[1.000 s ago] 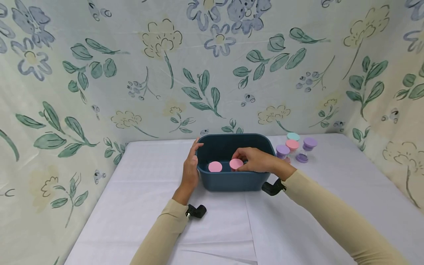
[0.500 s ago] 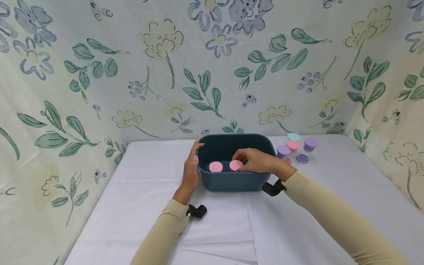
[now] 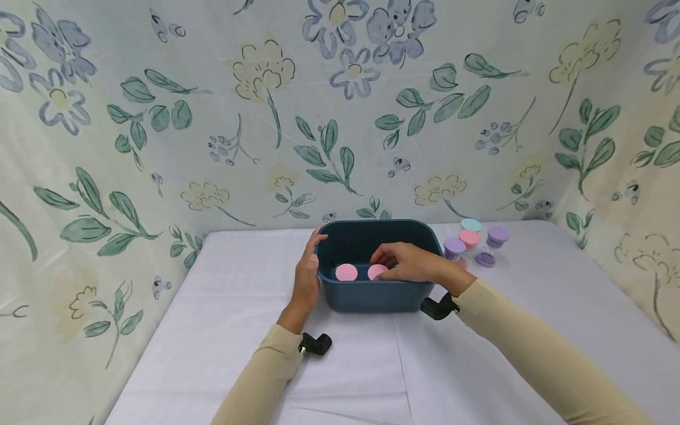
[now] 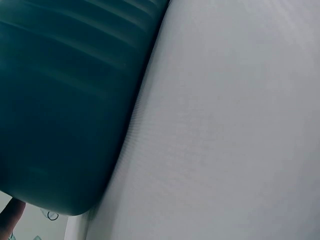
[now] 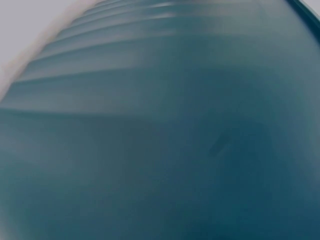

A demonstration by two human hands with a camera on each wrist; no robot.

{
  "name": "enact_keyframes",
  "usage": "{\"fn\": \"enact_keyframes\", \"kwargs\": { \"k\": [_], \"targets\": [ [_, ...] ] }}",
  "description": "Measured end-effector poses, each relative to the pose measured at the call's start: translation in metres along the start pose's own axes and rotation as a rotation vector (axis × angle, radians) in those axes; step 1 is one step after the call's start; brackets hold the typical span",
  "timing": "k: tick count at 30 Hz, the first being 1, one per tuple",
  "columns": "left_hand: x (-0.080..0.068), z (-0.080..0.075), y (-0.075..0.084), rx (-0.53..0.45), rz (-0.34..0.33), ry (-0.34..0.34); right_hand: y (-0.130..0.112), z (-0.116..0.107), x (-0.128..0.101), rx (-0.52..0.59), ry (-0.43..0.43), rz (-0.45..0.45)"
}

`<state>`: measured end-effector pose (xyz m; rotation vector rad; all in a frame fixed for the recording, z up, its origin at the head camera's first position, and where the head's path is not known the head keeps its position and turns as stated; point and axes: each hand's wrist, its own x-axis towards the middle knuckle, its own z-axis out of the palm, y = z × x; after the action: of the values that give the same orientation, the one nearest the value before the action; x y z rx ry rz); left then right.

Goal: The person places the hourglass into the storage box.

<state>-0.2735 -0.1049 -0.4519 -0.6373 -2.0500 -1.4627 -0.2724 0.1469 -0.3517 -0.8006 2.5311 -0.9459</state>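
A dark blue bin (image 3: 372,297) stands on the white-covered table. My left hand (image 3: 306,277) rests along its left wall, fingers extended up to the rim; the left wrist view shows a fingertip (image 4: 12,216) beside the bin's wall. Inside the bin, my right hand (image 3: 411,261) holds a pink-capped sand timer (image 3: 377,272) between thumb and fingers, close to the bin's floor. Only its round pink cap shows. To its left a second pink-capped sand timer (image 3: 346,272) stands upright in the bin. The right wrist view shows just the bin's outer wall (image 5: 165,140).
Right of the bin stand several more sand timers: one with a teal cap (image 3: 470,225), one with a coral-pink cap (image 3: 469,238), and purple-capped ones, a nearer (image 3: 454,248) and a farther (image 3: 497,235). A floral curtain (image 3: 340,130) hangs behind the table (image 3: 239,283).
The sand timer in my right hand has sunk slightly lower in the bin. The head view has tilted a little, shifting the scene downward. My left hand keeps its place on the bin.
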Motion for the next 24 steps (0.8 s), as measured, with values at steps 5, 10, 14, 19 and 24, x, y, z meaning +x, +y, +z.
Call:
{"fn": "enact_keyframes", "kwargs": {
  "k": [5,10,14,19,24],
  "targets": [
    [0.0013,0.0006,-0.0011,0.002,0.011,0.01,-0.0008,-0.0006,0.0005,-0.01,0.014,0.0],
    [-0.001,0.001,-0.0017,-0.006,0.013,0.01,-0.0007,0.0015,-0.0007,0.004,0.02,0.017],
    [-0.0017,0.0008,-0.0017,-0.007,0.006,0.005,-0.0015,0.0011,-0.0018,0.021,0.029,-0.002],
    [-0.0017,0.0007,-0.0005,-0.003,0.003,0.001,0.0004,0.0009,-0.0019,0.042,0.038,-0.025],
    [-0.0005,0.0006,0.0005,-0.009,-0.005,0.002,0.0006,0.0001,-0.0016,0.06,0.047,-0.04]
  ]
}}
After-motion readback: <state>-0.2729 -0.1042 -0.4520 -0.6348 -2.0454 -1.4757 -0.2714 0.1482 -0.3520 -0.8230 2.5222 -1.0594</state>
